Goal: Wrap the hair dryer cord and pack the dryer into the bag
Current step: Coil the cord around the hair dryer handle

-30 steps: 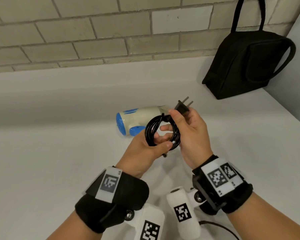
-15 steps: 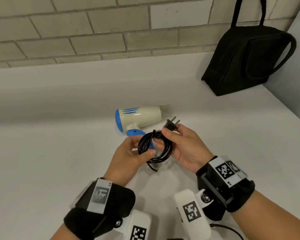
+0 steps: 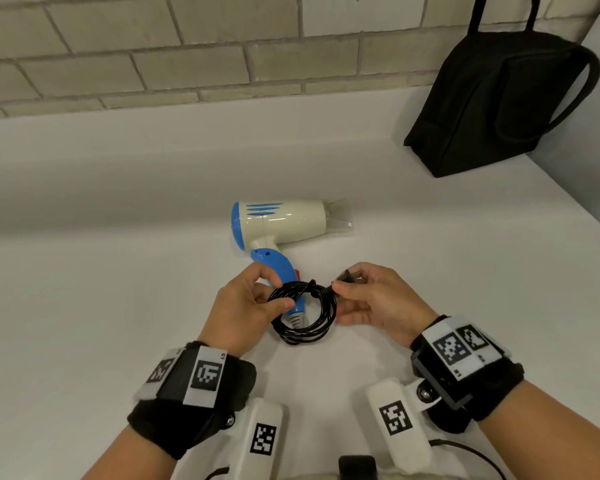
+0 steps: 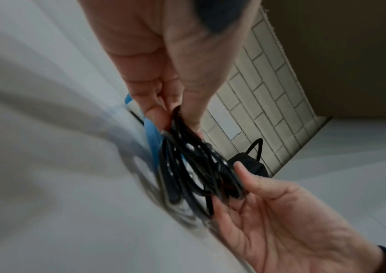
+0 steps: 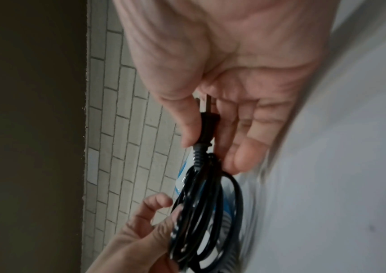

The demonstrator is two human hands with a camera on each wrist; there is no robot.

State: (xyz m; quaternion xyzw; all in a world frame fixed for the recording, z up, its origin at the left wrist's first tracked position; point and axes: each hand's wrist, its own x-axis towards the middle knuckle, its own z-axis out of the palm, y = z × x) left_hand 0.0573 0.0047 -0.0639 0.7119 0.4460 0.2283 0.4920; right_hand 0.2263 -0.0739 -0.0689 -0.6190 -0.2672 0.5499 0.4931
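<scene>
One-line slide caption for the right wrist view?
Right hand pinches the plug above the coiled black cord, which the left hand holds.

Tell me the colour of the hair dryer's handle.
Blue; the hair dryer handle shows best in the head view.

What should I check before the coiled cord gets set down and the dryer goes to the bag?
1. Cord gathered in loops: ok.
2. Left hand pinches the coil: ok.
3. Right hand pinches the plug: ok.
4. Plug end tucked so the coil holds by itself: cannot tell.
5. Hair dryer lying on the counter, within reach: ok.
6. Bag open to receive it: cannot tell.
</scene>
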